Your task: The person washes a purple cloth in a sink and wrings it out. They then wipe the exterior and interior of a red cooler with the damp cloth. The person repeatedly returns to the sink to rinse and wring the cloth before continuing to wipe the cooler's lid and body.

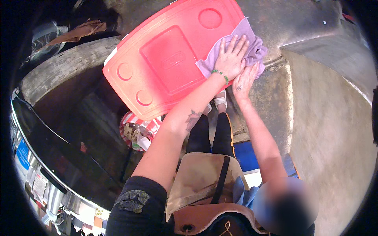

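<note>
A red plastic lid [159,62], apparently of a cooler box, lies before me with round recesses and a sunken rectangular panel. A crumpled purple cloth [258,53] covers its right-hand corner and hangs past the edge. My left hand [231,57], with a green bead bracelet at the wrist, holds the cloth down against the lid, palm down and fingers spread. Close beside it, at the lid's near edge, my right hand [246,79] also presses on the cloth with extended fingers. The cloth hides that corner of the lid.
A waste bin with a red-and-white striped liner [152,125] stands below the lid's near left corner. A dark surface with a metal edge [50,128] runs along the left. Concrete [327,118] rises at right. Something blue [246,156] lies beside my legs.
</note>
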`<state>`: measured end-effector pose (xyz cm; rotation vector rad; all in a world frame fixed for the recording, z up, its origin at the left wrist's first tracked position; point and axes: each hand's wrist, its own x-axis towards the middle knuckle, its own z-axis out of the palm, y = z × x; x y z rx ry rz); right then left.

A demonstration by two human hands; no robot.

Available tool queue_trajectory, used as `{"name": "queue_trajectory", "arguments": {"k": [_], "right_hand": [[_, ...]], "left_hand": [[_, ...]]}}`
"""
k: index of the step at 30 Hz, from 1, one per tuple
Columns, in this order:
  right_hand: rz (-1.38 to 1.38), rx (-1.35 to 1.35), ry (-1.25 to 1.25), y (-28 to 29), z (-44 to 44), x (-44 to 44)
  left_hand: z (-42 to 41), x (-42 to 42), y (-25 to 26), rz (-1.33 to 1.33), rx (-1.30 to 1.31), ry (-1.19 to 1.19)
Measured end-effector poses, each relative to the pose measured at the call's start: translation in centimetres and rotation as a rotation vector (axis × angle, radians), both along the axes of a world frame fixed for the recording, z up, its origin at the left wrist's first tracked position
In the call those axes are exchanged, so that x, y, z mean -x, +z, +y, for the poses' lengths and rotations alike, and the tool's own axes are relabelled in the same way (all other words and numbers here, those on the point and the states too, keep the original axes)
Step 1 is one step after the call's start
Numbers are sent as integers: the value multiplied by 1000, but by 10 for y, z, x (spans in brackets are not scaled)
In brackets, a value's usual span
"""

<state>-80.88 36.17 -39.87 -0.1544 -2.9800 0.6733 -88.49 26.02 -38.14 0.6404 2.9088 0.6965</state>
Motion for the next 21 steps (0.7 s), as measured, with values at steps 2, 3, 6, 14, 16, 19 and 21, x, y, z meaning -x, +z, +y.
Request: {"name": "queue_trajectory", "arguments": {"k": [2,3,6,14,16,19,21], "right_hand": [[27,73,-51,7,-20,-5],[30,82,-52,10,-28,-11],[24,165,-20,19,-60,-36],[-380,9,499,34,-138,-121],[-464,-8,668,35,-155,-134],[-420,5,888,32,-188,-144],[-311,26,1012,33,-215,-136]], "left_hand": [[-14,-17,-4,-18,-9,21],[-22,-26,-2,-47,6,37],[-56,-59,5,-131,41,72],[-169,-173,18,-418,336,276],[-198,-202,27,-559,389,319],[-244,-249,14,-491,396,484],[-270,-283,-3,-302,456,539]]}}
